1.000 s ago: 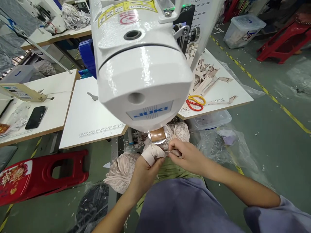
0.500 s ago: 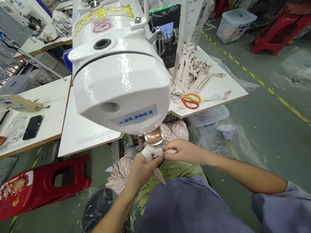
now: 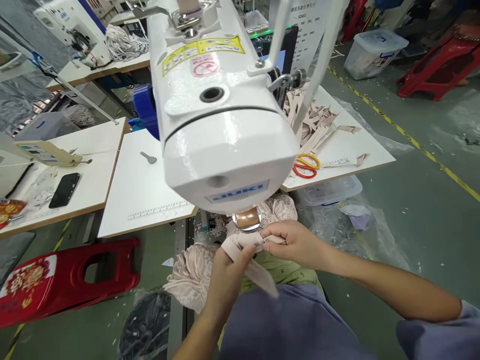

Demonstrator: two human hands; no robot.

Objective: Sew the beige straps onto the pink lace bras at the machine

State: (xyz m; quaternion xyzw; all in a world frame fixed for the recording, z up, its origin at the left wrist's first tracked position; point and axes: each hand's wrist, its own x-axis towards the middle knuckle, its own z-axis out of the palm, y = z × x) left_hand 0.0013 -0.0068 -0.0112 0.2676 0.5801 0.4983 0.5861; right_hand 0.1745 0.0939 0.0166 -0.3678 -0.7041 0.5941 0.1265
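Note:
My left hand [image 3: 228, 275] pinches a folded beige fabric strip [image 3: 231, 247], and a loose end of it hangs toward my lap. Close beside it, my right hand [image 3: 296, 244] has thumb and fingers closed on the right part of the same strip. Both hands are just below the head of a white sewing machine [image 3: 228, 155], near its round metal plate [image 3: 247, 220]. Beige lace bra cups [image 3: 283, 207] lie behind my right hand. To the left of my left hand hangs a bunch of beige lace pieces [image 3: 193, 275]. The machine head hides the needle area.
Scissors with yellow and red handles [image 3: 306, 166] and a pile of beige strips [image 3: 315, 120] lie on the right table. A phone [image 3: 64, 190] rests on the left table. A red stool [image 3: 75, 280] and a black-lined bin [image 3: 146, 325] stand at lower left.
My view has shifted, so the machine sits further right. The strip between my hands is spread flatter, and its loose end has swung to the right. Both hands keep hold of it.

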